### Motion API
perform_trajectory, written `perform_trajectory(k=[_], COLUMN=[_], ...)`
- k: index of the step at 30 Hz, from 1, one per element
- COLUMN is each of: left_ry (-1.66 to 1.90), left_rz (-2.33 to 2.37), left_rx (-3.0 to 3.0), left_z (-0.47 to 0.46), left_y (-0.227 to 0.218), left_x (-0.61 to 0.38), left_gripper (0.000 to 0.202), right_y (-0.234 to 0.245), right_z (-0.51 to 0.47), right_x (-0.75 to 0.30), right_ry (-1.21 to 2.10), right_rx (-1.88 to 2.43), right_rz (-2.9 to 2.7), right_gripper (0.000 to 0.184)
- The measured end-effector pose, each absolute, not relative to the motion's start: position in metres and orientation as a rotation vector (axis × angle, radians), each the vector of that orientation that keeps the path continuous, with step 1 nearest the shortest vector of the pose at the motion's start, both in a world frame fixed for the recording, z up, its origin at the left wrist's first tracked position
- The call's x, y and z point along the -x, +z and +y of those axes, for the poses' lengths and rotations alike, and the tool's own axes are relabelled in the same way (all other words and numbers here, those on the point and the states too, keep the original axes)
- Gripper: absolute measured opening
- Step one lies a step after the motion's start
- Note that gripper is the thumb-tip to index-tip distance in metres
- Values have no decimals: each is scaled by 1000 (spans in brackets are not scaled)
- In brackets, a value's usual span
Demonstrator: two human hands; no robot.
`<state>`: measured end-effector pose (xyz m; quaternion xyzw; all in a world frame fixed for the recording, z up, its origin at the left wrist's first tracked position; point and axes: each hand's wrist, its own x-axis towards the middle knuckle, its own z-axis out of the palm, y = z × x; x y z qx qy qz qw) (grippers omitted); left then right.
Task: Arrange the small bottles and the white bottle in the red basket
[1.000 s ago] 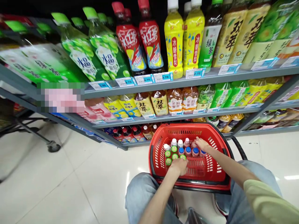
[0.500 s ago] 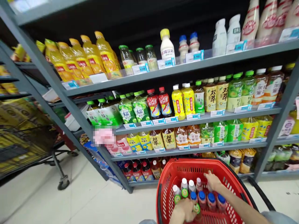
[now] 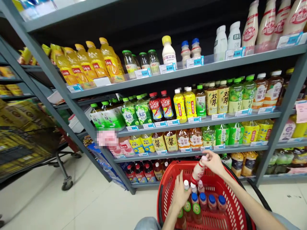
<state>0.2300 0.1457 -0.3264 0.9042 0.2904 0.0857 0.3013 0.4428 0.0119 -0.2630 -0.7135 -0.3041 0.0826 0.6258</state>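
My right hand (image 3: 215, 163) pinches the pink cap of a milk drink bottle (image 3: 198, 172), cream-coloured with red print. The bottle hangs tilted over the far side of the red shopping basket (image 3: 227, 220). Inside the basket, my left hand (image 3: 179, 191) has its fingers stretched out and thumb apart, beside a white-capped bottle (image 3: 186, 184); whether it touches that bottle is hard to tell. Close by stand a pink-capped bottle (image 3: 200, 187) and a row of blue-capped bottles (image 3: 212, 202). Nearer me are bottles with round green labels (image 3: 196, 209).
A grey shelf unit (image 3: 153, 76) full of drink bottles rises behind the basket. Orange juice bottles (image 3: 111, 62) stand on its upper shelf. To the left is a dark wire cart (image 3: 31, 156) on castors. A black basket handle (image 3: 259, 193) lies to the right.
My right hand has lifted the pink-capped bottle up from inside the basket. My left hand has moved up and left from the front bottles, its fingers now stretched. The view has shifted slightly.
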Motion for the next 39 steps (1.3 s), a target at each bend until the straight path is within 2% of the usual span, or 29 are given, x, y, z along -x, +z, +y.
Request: perform_trajectory(k=[3, 7, 11, 16, 23, 25, 29, 33, 39], left_ry=[481, 569, 542, 619, 852, 809, 540, 385, 38], left_rz=[658, 453, 370, 359, 293, 335, 376, 365, 637], left_rx=[-2225, -1986, -1853, -1995, -1974, -1918, -1735, -1423, -982], left_z=[143, 130, 115, 109, 113, 112, 110, 110, 114], left_y=[-327, -320, -315, -320, -322, -317, -306, -305, -302], left_x=[-236, -241, -241, -234, -228, -228, -224, -224, -228], left_gripper=[89, 67, 64, 55, 37, 43, 68, 65, 92], right_y=[-240, -231, -231, -226, -224, -225, -227, -227, -227], right_z=[1, -5, -8, -8, -8, -10, -15, -16, -9], right_x=[-446, -455, -460, -458, -456, -456, -456, -453, -443], right_ry=[320, 354, 370, 354, 388, 385, 405, 481, 512], right_rx=[1247, 1033, 1044, 1139, 1110, 1128, 1196, 1183, 1172], right_rz=[-430, -220, -166, -255, -236, -289, -445, -492, -519], right_gripper=[51, 46, 39, 31, 33, 32, 37, 41, 46])
